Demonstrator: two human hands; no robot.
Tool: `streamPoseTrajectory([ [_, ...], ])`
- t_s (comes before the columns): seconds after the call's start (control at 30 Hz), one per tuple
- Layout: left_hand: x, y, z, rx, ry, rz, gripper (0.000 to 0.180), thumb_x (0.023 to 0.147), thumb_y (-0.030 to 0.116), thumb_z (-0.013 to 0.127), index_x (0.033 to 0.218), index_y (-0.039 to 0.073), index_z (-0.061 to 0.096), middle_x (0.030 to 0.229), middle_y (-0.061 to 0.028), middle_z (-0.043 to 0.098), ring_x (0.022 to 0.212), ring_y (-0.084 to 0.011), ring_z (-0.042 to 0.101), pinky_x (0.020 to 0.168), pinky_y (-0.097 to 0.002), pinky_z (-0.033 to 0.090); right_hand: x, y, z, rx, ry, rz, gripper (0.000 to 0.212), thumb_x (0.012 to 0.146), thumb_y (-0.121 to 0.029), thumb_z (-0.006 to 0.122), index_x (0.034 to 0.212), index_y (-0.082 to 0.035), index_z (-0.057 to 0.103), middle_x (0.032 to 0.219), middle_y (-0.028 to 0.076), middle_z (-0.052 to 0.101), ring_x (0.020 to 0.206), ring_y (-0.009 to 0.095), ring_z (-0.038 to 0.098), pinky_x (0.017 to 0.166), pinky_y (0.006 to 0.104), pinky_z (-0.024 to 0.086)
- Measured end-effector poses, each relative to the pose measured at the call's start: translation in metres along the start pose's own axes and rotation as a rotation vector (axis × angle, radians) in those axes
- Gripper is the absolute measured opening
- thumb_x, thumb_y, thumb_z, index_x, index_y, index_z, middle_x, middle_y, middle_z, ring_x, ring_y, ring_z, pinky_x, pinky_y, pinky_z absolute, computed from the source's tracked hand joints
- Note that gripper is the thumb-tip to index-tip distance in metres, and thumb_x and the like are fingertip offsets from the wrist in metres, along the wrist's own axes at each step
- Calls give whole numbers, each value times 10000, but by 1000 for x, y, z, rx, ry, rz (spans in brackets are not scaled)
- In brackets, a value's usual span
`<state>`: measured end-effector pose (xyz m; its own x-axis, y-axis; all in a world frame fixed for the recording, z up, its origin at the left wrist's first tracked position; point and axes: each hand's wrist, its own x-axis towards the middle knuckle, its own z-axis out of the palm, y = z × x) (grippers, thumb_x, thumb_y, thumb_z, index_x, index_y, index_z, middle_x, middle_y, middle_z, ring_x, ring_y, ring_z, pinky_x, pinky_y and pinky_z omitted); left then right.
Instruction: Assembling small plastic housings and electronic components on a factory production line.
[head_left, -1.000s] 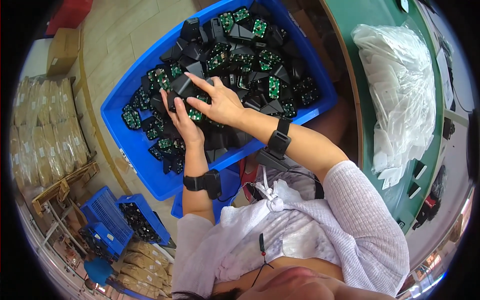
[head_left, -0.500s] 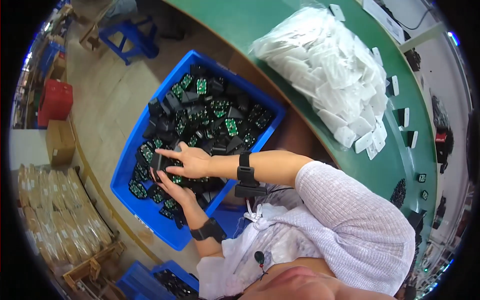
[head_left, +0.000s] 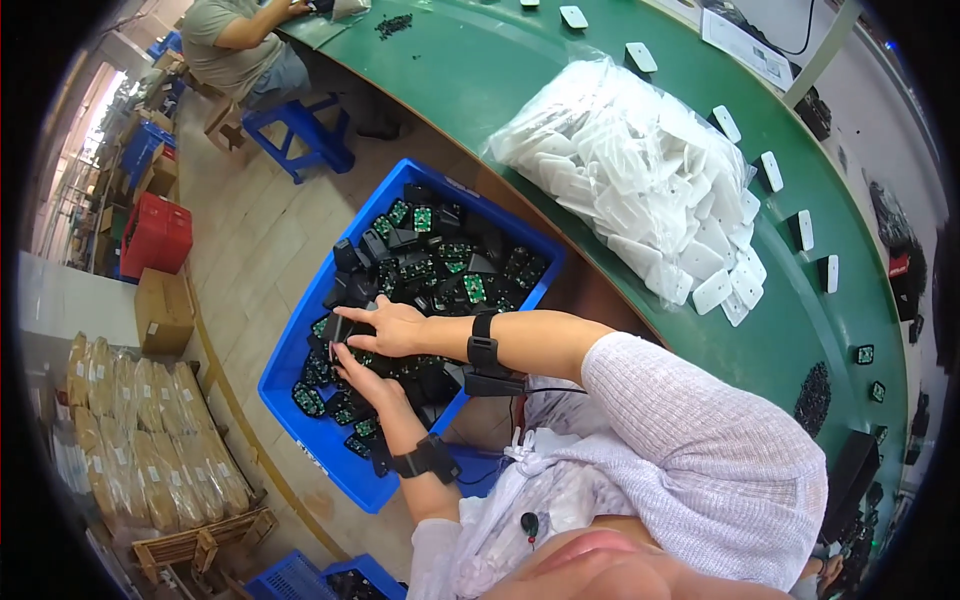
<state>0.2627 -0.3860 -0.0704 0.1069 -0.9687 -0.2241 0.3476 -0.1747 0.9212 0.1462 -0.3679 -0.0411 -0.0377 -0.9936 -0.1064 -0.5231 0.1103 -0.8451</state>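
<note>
Inside a blue plastic bin (head_left: 290,385) lie many small black plastic housings, some showing green circuit boards (head_left: 473,288). Both my hands are over the bin's left part, close together around one black housing (head_left: 340,329). My right hand (head_left: 395,328) reaches in from the right, its fingers stretched along the piece and gripping it. From below, my left hand (head_left: 368,378) grips the housing's near end with its fingertips. The far side of the piece and some fingertips are hard to make out. Each wrist wears a black strap.
A green curved table (head_left: 440,75) bears a clear bag of white plastic covers (head_left: 640,170), with single covers along its far edge. A person (head_left: 235,45) sits at a blue stool (head_left: 300,135). Wrapped packs (head_left: 160,440), a carton (head_left: 163,310) and a red box (head_left: 156,235) stand left.
The view has shifted, so the bin and table appear lower and a seated person shows at the top left. My hands remain together on the black housing, fingers slightly moved.
</note>
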Motion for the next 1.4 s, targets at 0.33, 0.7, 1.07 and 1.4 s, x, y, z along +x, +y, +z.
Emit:
streamPoseTrajectory([
  [0.33, 8, 4, 11, -104, 22, 96, 457, 949, 396, 531, 1280, 82, 495, 1245, -91, 546, 1103, -223, 563, 912, -350, 485, 9, -18, -16, -69, 23, -64, 595, 876, -549, 516, 1430, -385, 372, 1121, 325, 508, 924, 423, 603, 814, 427, 503],
  [0.7, -38, 62, 79, -218, -290, 201, 394, 955, 336, 549, 1260, 93, 495, 1219, -88, 552, 1085, -215, 572, 889, -356, 496, -46, -55, -91, -69, 393, -257, 569, 866, -498, 566, 1399, -354, 427, 928, 321, 536, 751, 425, 605, 693, 442, 522],
  [1.07, -222, 80, 272, -203, -1039, 62, 485, 959, 400, 494, 1298, 55, 471, 1232, -131, 543, 1105, -267, 568, 921, -387, 493, -241, -41, -256, -90, 1091, -64, 576, 816, -532, 579, 1362, -377, 477, 1005, 287, 508, 804, 426, 598, 752, 444, 518],
  [1.4, -547, -39, 296, -260, -1862, -258, 387, 994, 266, 493, 1281, 8, 471, 1201, -104, 543, 1105, -194, 518, 963, -332, 416, -578, -2, -221, -370, 1900, 546, 571, 828, -463, 640, 1359, -311, 497, 1042, 266, 572, 894, 391, 617, 808, 403, 517],
])
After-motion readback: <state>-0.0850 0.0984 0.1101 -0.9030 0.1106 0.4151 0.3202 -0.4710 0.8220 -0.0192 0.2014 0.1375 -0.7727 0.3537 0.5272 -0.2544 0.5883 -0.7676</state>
